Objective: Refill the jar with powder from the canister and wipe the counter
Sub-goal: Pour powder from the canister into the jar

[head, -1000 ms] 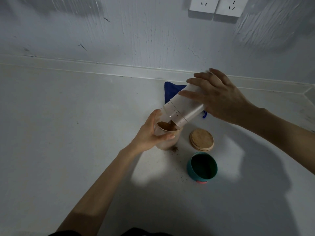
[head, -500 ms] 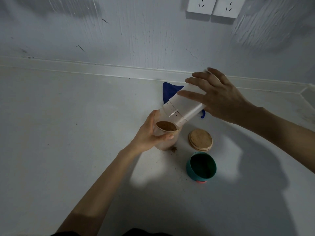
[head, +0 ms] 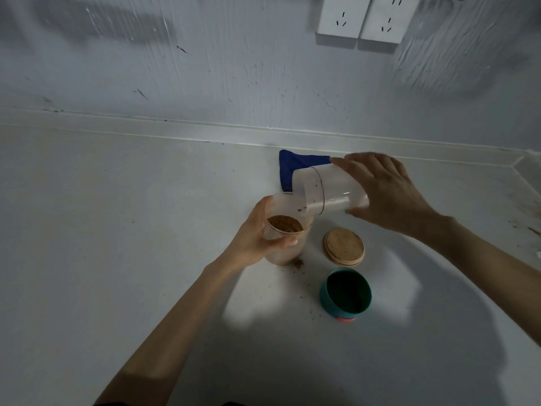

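Now the jar (head: 285,240) is gripped on the counter (head: 117,230) by the left hand (head: 254,244), fingers wrapped round its side; brown powder (head: 284,224) lies inside. Above and to its right, the canister (head: 328,191) is held tilted in the closed right hand (head: 389,194), its open mouth just over the jar's rim. A wooden lid (head: 344,246) and a teal cap (head: 345,294) lie beside the jar. Spilled powder (head: 298,263) is seen at the jar's base. A blue cloth (head: 292,165) lies behind the canister.
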Available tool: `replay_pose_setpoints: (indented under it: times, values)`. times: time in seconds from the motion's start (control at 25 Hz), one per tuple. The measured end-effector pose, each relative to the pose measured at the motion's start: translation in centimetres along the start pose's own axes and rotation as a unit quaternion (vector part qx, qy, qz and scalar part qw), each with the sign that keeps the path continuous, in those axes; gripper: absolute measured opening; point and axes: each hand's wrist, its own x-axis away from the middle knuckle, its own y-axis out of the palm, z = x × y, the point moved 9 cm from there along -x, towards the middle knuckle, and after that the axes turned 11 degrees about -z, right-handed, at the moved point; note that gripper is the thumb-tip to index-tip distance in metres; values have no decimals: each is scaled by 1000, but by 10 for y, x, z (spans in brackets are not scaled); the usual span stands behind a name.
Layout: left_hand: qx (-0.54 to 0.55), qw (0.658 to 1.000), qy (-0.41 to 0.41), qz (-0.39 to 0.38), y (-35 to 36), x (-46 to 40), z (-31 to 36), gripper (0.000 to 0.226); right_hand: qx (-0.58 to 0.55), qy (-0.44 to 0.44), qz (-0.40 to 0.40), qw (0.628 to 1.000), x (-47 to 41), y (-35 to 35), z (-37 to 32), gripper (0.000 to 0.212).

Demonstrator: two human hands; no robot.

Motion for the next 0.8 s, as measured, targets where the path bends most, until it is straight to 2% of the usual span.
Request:
replay_pose_setpoints:
  times: [0.12,0.2,0.32,0.36,0.48,0.56,0.64,0.72,0.8]
  values:
    - [32,999,7,-7,5,2,7,61,-130,73,-20,989,18,15,6,96]
    - [65,998,-5,9,2,10,9,59,-224,110,-8,968,32,22,4,97]
    - [11,995,-60,76,-15,26,-2,70,-323,152,-4,934,52,39,-9,95]
    - [5,993,-62,104,-20,33,-5,68,-355,164,-7,920,58,48,-14,93]
    - [7,986,-18,167,-26,56,0,29,-446,181,-7,877,73,72,-34,89]
    - [30,991,-15,126,-14,64,0,20,-489,173,6,855,79,79,-49,86]
    - [44,997,-35,50,7,70,-2,26,-518,159,15,840,82,84,-66,87]
    - [53,997,-61,-2,25,76,-10,41,-521,149,14,840,83,91,-84,90]
    - [77,993,-87,-9,34,83,-20,60,-494,123,22,861,82,96,-101,93]
